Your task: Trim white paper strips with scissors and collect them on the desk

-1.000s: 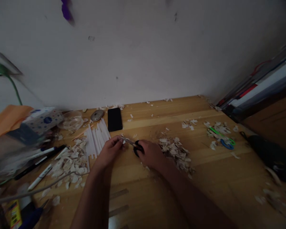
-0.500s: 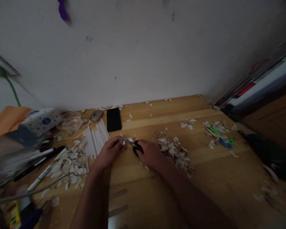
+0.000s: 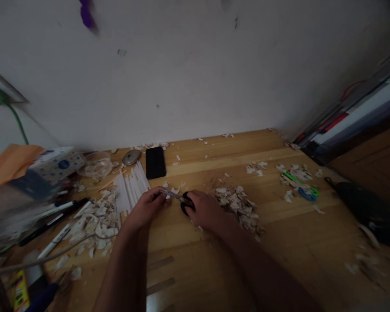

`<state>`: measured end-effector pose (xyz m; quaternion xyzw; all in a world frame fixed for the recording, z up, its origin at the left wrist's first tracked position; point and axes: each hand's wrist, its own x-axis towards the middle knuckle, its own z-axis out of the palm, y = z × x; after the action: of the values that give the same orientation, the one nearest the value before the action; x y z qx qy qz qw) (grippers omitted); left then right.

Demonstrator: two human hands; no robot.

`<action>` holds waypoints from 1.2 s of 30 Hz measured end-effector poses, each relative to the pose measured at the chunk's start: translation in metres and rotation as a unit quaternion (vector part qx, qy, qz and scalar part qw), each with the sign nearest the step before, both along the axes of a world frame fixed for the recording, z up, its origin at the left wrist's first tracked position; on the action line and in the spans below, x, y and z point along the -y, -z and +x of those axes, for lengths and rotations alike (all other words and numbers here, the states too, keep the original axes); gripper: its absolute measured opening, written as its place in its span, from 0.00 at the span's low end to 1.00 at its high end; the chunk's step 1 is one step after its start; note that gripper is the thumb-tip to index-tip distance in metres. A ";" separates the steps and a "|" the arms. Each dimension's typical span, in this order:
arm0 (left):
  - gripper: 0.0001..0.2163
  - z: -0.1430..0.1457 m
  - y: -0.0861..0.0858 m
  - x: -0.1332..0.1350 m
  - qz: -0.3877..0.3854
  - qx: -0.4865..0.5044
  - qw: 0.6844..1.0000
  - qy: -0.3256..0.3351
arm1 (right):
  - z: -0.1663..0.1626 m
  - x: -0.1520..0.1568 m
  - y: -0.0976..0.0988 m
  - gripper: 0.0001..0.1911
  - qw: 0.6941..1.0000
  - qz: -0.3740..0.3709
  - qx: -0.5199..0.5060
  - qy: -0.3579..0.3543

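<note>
My right hand (image 3: 204, 209) is closed around the black handles of a pair of scissors (image 3: 173, 194), whose metal blades point left. The tips reach my left hand (image 3: 149, 206), which is pinched. A small pale flake shows at its fingertips by the blades; its exact kind is hard to make out. Beneath and beyond the blades, a few thin whitish scraps (image 3: 175, 190) lie on the wooden table (image 3: 188, 247). To the right of my right hand spreads a heap of dry, pale, petal-like pieces (image 3: 238, 206). White sticks (image 3: 131, 188) lie just past my left hand.
A black phone (image 3: 155, 162) and an oval grey object (image 3: 131, 157) lie near the wall. Pale flakes (image 3: 99, 219), pens (image 3: 53, 242) and a cable (image 3: 61, 256) fill the left side. Blue and green-handled scissors (image 3: 307, 194) lie right, by a dark green object (image 3: 364, 208).
The scissor blades appear slightly more closed and have shifted a little. More of the pale scraps shows beyond them. Both hands stay nearly in place.
</note>
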<state>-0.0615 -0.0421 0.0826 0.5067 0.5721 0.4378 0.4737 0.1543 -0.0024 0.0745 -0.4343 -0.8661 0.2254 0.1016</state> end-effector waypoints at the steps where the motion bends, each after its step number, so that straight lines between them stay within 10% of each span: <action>1: 0.12 0.000 0.000 0.000 0.000 0.003 1.000 -0.001 | 0.000 0.000 0.001 0.08 1.000 0.002 0.000 0.001; 21: 0.15 0.003 0.001 0.000 -0.055 0.040 0.997 -0.030 | -0.006 -0.005 0.014 0.10 0.989 -0.044 -0.059 0.126; 36: 0.10 0.013 0.001 -0.006 0.024 -0.009 0.998 -0.060 | -0.006 0.002 0.009 0.09 0.998 0.028 -0.053 0.036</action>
<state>-0.0480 -0.0356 0.0816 0.4868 0.5949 0.4746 0.4289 0.1487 -0.0042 0.0658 -0.4500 -0.8490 0.2204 0.1675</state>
